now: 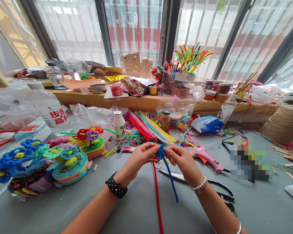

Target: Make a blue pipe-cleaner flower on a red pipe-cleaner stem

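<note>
Between my two hands is a blue pipe cleaner [171,182], its upper end bent into small loops like a flower and its tail hanging down to the right. My left hand [146,153] pinches the looped part from the left, thumb and forefinger closed on it. From the other side my right hand [179,159] pinches the same loops. A red pipe cleaner [157,195] lies on the table below, running toward me. Scissors [175,175] with black handles lie under and beside my right wrist.
Finished pipe-cleaner flowers [19,155] and round layered pieces [72,167] stand at left. Behind my hands lies a bundle of coloured pipe cleaners [146,126]. A pink glue gun [208,159], a twine spool [284,123] and a water bottle [51,110] are around. A cluttered ledge [141,104] runs behind.
</note>
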Motion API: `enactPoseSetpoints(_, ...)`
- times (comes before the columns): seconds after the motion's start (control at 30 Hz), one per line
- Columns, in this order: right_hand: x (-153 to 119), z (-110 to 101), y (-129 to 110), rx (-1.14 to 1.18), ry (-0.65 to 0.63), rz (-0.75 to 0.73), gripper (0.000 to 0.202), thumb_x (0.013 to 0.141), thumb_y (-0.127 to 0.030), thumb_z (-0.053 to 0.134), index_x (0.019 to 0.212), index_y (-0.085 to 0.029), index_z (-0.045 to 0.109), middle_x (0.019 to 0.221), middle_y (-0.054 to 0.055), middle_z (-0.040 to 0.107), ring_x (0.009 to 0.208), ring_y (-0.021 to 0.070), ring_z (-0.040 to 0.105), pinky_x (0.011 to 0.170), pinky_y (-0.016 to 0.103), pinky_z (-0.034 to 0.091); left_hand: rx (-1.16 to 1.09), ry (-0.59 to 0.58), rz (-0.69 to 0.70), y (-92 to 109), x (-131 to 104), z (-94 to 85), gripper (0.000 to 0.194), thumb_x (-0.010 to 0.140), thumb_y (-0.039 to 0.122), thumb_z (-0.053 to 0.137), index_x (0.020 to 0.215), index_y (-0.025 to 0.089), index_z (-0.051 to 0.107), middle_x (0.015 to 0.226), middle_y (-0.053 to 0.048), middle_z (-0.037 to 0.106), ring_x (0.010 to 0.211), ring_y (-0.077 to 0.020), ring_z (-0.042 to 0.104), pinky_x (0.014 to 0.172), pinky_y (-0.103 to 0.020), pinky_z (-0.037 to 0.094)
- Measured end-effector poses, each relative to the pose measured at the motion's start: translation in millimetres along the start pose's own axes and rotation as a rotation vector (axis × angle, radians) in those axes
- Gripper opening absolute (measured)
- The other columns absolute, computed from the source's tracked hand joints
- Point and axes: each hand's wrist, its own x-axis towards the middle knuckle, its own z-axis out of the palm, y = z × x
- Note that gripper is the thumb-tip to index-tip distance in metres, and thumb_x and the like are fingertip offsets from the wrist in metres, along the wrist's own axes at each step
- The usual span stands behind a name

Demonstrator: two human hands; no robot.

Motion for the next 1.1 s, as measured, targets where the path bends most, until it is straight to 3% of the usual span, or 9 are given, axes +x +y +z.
enactPoseSetpoints(0.2, -1.3, -1.3, -2.4, -0.170, 0.039, -0.113, 0.026, 0.075, -0.039, 0.049, 0.068, -0.014, 0.053, 0.058, 0.000, 0.050, 0.047, 0.0073, 0.039, 0.044, 0.021, 0.032, -0.005, -0.028, -0.049, -1.2, 0.1, -2.0, 0.022, 0.063, 0.030, 0.064, 0.074, 0.012, 0.060, 0.071, -0.004, 0.062, 0.063, -0.0119, 0.058, 0.065, -0.024, 0.046)
enactPoseSetpoints(0.33, -4.3, -5.6, -3.9, -0.580, 0.183, -0.471, 0.013, 0.076, -0.027, 0.050, 0.084, -0.017, 0.055, 0.081, 0.005, 0.055, 0.055, 0.0098, 0.045, 0.051, 0.023, 0.040, -0.103, -0.030, -0.074, -2.9, 1.4, -5.3, 0.018, 0.064, 0.029, 0.063, 0.073, 0.014, 0.058, 0.070, -0.002, 0.062, 0.061, -0.0109, 0.059, 0.062, -0.022, 0.045)
enactPoseSetpoints(0.43, -5.5, -7.3, -2.1, -0.827, 0.198, -0.712, 0.012, 0.078, -0.019, 0.048, 0.086, -0.018, 0.056, 0.083, 0.005, 0.054, 0.065, 0.0122, 0.051, 0.058, 0.024, 0.043, -0.139, -0.028, -0.082, -4.5, 1.5, -5.7, 0.017, 0.063, 0.027, 0.064, 0.071, 0.014, 0.057, 0.068, -0.001, 0.062, 0.060, -0.0107, 0.059, 0.062, -0.022, 0.045)
enactPoseSetpoints(0.6, -6.4, -5.9, 2.2, -1.049, 0.218, -0.940, 0.013, 0.079, -0.015, 0.046, 0.086, -0.019, 0.057, 0.079, 0.005, 0.057, 0.074, 0.0141, 0.054, 0.064, 0.025, 0.045, -0.139, -0.024, -0.064, -8.1, 2.5, -5.5, 0.018, 0.062, 0.028, 0.064, 0.070, 0.015, 0.056, 0.065, -0.001, 0.061, 0.060, -0.0109, 0.058, 0.062, -0.022, 0.045)
enactPoseSetpoints(0.83, -7.2, -5.4, 6.4, -1.207, 0.216, -1.046, 0.012, 0.077, -0.012, 0.051, 0.087, -0.016, 0.057, 0.077, 0.005, 0.061, 0.069, 0.0147, 0.054, 0.062, 0.026, 0.044, -0.031, 0.007, -0.023, -10.1, 3.9, -3.8, 0.020, 0.062, 0.031, 0.063, 0.062, 0.014, 0.052, 0.058, 0.001, 0.055, 0.055, -0.0097, 0.055, 0.060, -0.023, 0.043)
enactPoseSetpoints(1.1, -9.0, -1.3, 3.9, -1.230, 0.273, -1.074, 0.009, 0.076, -0.013, 0.051, 0.082, -0.015, 0.058, 0.073, 0.005, 0.061, 0.067, 0.0150, 0.055, 0.064, 0.026, 0.043, 0.074, 0.077, 0.072, -9.4, 2.5, 1.7, 0.020, 0.063, 0.030, 0.062, 0.059, 0.013, 0.051, 0.055, 0.002, 0.054, 0.052, -0.0099, 0.054, 0.055, -0.022, 0.041)
